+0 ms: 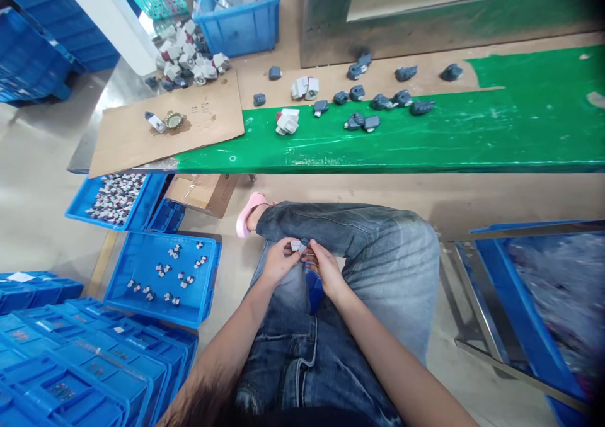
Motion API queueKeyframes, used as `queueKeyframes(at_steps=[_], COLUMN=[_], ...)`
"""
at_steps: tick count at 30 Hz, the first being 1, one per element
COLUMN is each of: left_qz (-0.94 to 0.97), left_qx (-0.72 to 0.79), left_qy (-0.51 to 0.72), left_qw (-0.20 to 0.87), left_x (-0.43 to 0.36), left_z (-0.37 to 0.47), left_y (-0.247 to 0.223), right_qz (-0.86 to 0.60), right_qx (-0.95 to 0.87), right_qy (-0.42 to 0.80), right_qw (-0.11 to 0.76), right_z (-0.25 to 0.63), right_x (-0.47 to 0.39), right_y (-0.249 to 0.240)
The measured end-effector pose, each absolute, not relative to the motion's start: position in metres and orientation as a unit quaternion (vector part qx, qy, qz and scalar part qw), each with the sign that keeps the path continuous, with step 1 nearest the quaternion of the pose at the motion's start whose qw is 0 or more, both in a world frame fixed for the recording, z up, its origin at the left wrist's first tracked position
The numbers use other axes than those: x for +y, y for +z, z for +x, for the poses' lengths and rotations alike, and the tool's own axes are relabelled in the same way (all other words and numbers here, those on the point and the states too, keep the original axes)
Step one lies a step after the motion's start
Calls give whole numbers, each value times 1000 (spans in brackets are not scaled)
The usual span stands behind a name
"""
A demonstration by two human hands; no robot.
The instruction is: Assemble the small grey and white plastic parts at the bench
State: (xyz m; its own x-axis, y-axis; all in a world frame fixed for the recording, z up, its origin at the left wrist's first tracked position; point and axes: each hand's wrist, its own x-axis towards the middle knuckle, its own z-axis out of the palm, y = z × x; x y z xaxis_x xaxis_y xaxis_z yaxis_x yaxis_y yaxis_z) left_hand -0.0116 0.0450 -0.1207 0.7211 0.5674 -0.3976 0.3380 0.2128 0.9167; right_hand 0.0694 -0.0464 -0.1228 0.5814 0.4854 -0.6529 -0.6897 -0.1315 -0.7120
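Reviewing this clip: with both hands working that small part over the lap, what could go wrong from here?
1. The small white-grey plastic part is pinched only by fingertips of the left hand and right hand, over the knees; it could slip to the floor.
2. The dark grey parts lie loose near the green bench's edge and might roll off.

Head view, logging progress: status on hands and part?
Left hand and right hand both pinch small white part over lap. Nothing blocking.

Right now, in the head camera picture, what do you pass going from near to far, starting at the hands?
Left hand and right hand pinching a small white part → pink slipper → green bench top → grey parts → blue bin.
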Motion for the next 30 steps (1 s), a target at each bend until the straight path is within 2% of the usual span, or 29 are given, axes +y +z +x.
queueKeyframes(at_steps=[19,30], left_qz=[655,605], left_qx=[332,348], left_qy=[91,90], left_qw=[673,711], left_x=[46,45], left_z=[-14,-12], left_y=[-121,-119], right_qz=[-649,-644], right_qx=[16,38], right_qy=[415,422], right_qw=[637,637], right_z=[68,68], right_x=[-46,-45], right_y=[-125,-125])
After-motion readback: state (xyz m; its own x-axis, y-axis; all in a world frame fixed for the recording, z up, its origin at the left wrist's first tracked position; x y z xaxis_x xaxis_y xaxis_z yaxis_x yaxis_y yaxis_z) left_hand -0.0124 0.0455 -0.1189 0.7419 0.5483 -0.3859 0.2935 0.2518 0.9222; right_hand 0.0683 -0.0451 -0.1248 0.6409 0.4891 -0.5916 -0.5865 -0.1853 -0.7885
